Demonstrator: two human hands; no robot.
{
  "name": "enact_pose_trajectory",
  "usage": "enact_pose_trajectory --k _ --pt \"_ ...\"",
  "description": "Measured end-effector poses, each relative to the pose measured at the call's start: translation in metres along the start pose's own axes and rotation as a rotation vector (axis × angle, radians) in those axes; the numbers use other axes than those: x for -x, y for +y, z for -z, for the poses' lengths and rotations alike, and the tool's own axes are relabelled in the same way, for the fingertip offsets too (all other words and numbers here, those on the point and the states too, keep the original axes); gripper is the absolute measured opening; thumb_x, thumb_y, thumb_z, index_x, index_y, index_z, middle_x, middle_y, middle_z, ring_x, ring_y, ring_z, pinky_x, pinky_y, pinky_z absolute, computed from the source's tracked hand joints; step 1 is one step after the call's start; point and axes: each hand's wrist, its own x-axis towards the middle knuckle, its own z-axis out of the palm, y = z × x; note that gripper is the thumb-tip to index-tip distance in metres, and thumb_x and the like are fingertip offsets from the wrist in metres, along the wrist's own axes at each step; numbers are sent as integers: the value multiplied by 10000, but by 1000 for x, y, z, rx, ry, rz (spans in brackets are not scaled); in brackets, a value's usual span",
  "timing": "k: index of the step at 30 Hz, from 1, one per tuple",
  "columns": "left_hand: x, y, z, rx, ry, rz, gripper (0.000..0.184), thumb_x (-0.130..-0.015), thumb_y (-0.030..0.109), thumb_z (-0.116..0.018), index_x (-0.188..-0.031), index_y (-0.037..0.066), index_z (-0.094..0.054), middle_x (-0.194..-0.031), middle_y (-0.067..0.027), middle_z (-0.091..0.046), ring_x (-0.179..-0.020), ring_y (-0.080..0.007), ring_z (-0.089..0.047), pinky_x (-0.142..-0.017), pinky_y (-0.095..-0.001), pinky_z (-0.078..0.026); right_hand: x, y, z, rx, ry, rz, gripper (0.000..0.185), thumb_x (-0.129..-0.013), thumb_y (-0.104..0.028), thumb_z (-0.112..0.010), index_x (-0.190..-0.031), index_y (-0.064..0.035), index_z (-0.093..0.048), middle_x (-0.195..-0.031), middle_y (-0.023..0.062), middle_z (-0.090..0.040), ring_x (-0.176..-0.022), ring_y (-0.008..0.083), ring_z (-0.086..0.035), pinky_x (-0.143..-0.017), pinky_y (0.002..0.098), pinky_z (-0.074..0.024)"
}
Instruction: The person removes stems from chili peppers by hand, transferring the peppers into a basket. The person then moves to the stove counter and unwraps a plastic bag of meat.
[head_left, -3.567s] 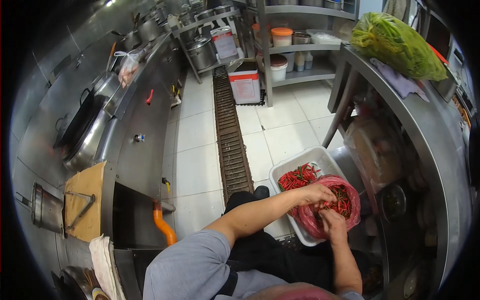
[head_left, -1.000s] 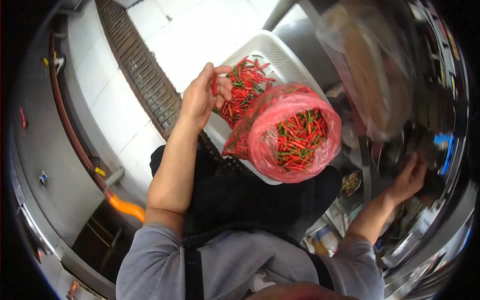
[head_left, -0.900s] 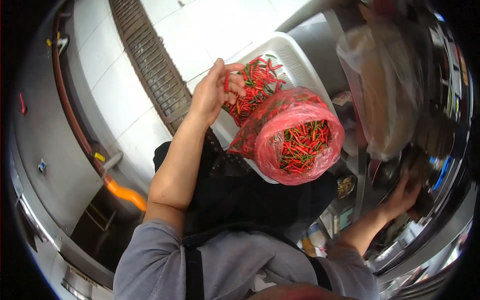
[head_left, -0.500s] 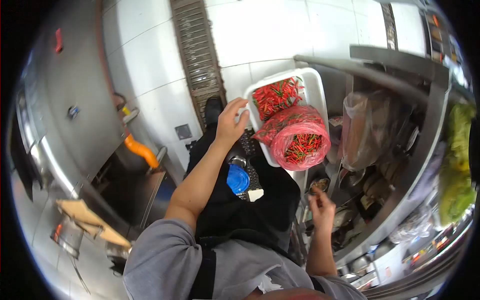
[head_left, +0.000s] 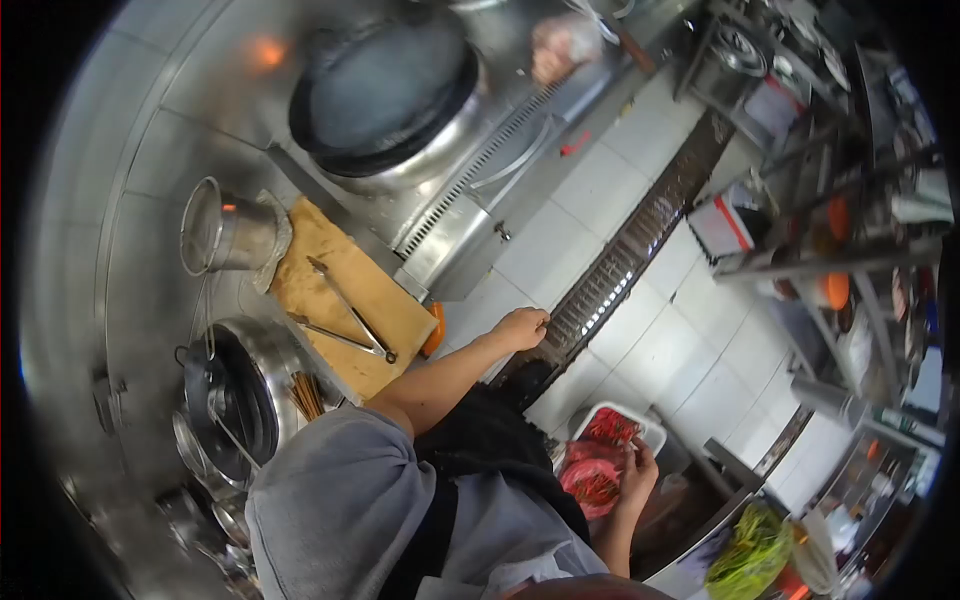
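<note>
My left hand (head_left: pixel 522 328) is stretched forward over the floor drain, its fingers curled in. Whether anything is in it is hidden. Down at the right, my right hand (head_left: pixel 638 475) hangs over the edge of a white tub (head_left: pixel 655 436) with fingertips pinched together. Too small to make out is what, if anything, they hold. Inside the tub lie loose red chili peppers (head_left: pixel 610 427), and beside them a pink plastic bag (head_left: pixel 574 470) stands open with more red and green chilies.
Metal tongs (head_left: pixel 345 312) lie on a wooden board (head_left: pixel 400 310) to the left. Behind it is a steaming wok (head_left: pixel 390 150) on the stove. A strainer pot (head_left: pixel 235 235) stands by the board. Steel shelving (head_left: pixel 800 265) and leafy greens (head_left: pixel 750 555) are at right.
The view has swung left and up, bringing the stove and board in. My left hand has curled closed. My right hand has come from beside the shelf to the tub's edge.
</note>
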Motion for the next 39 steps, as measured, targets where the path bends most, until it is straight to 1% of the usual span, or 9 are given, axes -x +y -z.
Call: enact_pose_trajectory --k 11,15,18,24,26,29,31,33,39 --pt "2 38 114 238 116 98 295 -801 183 -642 -1072 67 -645 -902 -109 -688 -838 -230 -665 -789 -345 -527 -120 -1 1 696 -30 371 303 -822 -289 -658 -968 -26 -696 -738 163 -691 -648 274 -680 -634 372 -528" --pt "-69 83 154 278 152 5 286 -811 177 -645 -1075 66 -648 -876 -86 -689 -801 -193 -659 -769 -324 -528 -117 -61 38 614 -135 -87 273 -785 -283 -641 -915 -54 -712 -810 207 -679 -826 376 -666 -755 450 -519" --pt "-151 121 178 421 189 -62 269 -818 156 -648 -1070 64 -650 -851 -76 -687 -776 -179 -654 -749 -314 -524 -205 -7 66 934 -39 13 242 -771 -242 -626 -933 -96 -731 -817 189 -689 -846 373 -667 -760 451 -528" --pt "-266 197 281 371 602 -289 227 -836 123 -642 -1057 78 -657 -912 -63 -688 -838 -167 -650 -755 -309 -514 -401 -106 94 333 -56 210 151 -841 -109 -520 -829 -28 -646 -613 98 -614 -438 157 -572 -368 295 -425" --pt "-302 202 326 357 750 -255 241 -845 114 -643 -1084 84 -654 -968 -70 -691 -888 -160 -645 -788 -306 -511 -429 -248 74 482 7 169 186 -848 -205 -627 -831 -26 -672 -584 112 -640 -467 201 -622 -474 347 -494" --pt "-356 206 390 475 936 -126 252 -829 88 -648 -1080 73 -650 -998 -87 -693 -926 -178 -657 -819 -315 -515 -497 -366 49 718 95 624 246 -810 -240 -612 -946 -55 -698 -709 201 -657 -689 341 -678 -687 422 -522" --pt "-410 185 427 398 993 -49 271 -824 117 -647 -1093 81 -650 -1018 -114 -694 -932 -220 -665 -824 -332 -518 -537 -422 24 597 12 458 278 -827 -254 -608 -970 -30 -692 -715 184 -672 -685 263 -694 -638 383 -522" --pt "-455 167 463 306 1147 -56 247 -780 166 -629 -1000 63 -672 -916 -154 -696 -855 -304 -675 -785 -388 -527 -530 -488 -7 666 -21 701 261 -859 -195 -583 -1006 1 -673 -691 105 -678 -571 178 -658 -535 316 -516" --pt "-532 38 498 79 861 489 238 -772 200 -576 -934 91 -712 -963 -186 -686 -940 -344 -659 -830 -404 -515 -543 -566 -92 534 -296 550 275 -884 -163 -616 -1093 14 -642 -751 99 -666 -545 120 -585 -486 274 -472"
